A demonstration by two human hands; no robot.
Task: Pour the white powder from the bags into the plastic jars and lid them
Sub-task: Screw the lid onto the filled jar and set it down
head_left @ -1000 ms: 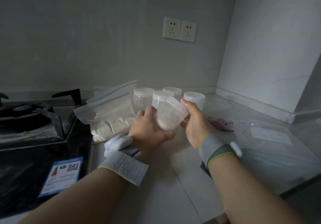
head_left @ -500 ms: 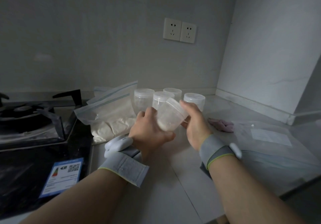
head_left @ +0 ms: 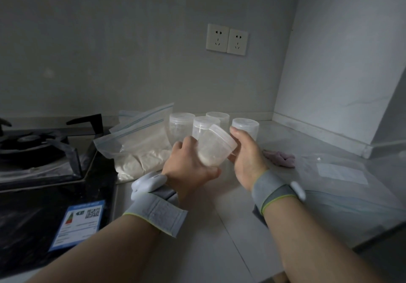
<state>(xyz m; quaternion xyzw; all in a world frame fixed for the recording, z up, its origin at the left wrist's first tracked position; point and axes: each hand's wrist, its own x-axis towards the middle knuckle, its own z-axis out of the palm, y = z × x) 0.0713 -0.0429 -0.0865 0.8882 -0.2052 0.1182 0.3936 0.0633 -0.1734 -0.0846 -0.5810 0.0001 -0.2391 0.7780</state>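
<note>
A clear plastic jar (head_left: 214,145) with white powder in its bottom is tilted above the counter, lid end up and to the right. My left hand (head_left: 189,168) grips its body from below and behind. My right hand (head_left: 246,153) holds the white lid (head_left: 225,133) at the jar's top, fingers curled round its rim. Behind stand several more lidded clear jars (head_left: 181,125). A zip bag of white powder (head_left: 140,151) lies to their left on the counter.
A black gas hob (head_left: 44,151) with a blue label (head_left: 79,223) fills the left. An empty flat zip bag (head_left: 342,172) and a pink cloth (head_left: 280,158) lie on the right of the counter (head_left: 219,238). Walls close the back and right corner.
The jar and both hands have stayed nearly in place; my right hand's fingers have shifted slightly round the lid.
</note>
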